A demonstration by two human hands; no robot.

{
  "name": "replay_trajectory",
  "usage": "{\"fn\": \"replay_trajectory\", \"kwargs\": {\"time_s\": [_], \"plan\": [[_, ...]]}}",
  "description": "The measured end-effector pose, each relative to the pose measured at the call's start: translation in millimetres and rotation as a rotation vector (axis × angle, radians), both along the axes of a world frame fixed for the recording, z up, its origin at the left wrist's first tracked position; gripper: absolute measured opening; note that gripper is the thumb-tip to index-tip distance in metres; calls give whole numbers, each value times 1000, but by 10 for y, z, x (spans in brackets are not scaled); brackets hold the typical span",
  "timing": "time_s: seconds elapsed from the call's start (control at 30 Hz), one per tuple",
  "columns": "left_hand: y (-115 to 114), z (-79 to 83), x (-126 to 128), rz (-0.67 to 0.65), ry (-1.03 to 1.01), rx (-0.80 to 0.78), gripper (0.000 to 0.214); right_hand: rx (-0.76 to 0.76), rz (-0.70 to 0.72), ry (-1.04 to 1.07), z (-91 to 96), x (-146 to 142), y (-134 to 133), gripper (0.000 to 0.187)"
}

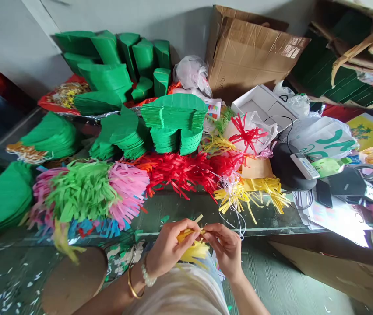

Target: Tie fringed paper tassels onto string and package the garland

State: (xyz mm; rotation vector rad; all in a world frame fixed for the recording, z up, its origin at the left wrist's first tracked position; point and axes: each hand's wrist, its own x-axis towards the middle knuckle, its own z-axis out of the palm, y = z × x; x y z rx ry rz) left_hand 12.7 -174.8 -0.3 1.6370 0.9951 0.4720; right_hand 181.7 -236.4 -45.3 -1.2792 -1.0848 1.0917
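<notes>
Over my lap, just off the table's front edge, my left hand [173, 245] is closed on a yellow paper tassel [195, 251]. Its fringe hangs down below my fingers and a short strip sticks up above them. My right hand [224, 246] meets the left at the tassel's top, thumb and fingertips pinched on its end. Whether a thread is between the fingertips is too small to tell. On the table beyond my hands lie yellow tassels [267, 190], white string [235, 199] trailing over the edge, and a long heap of red tassels [180, 173].
Green paper stacks [175, 111] fill the back left. Green tassels [79, 192] and pink tassels [129, 188] lie at the front left. A cardboard box [248, 52] stands behind a white box [262, 105]. At right are a black speaker [290, 168] and plastic bags [324, 135].
</notes>
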Motion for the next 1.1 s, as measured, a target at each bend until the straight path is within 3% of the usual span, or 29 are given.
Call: {"fn": "replay_trajectory", "kwargs": {"time_s": [0.17, 0.43, 0.73, 0.93, 1.1], "plan": [[-27, -19, 0, 26, -57, -90, 23, -16, 24, 99, 29, -6, -7, 6], [-71, -29, 58, 22, 35, 178, 19, 17, 24, 8, 28, 31, -7, 6], [-2, -102, 77, -12, -6, 77, 16, 40, -25, -158, 80, 20, 17, 15], [2, -233, 78, 3, -12, -28, 19, 18, 30, -251, 72, 104, -18, 18], [-21, -234, 86, -33, -29, -19, 22, 122, -10, -500, 120, 108, -34, 18]]}}
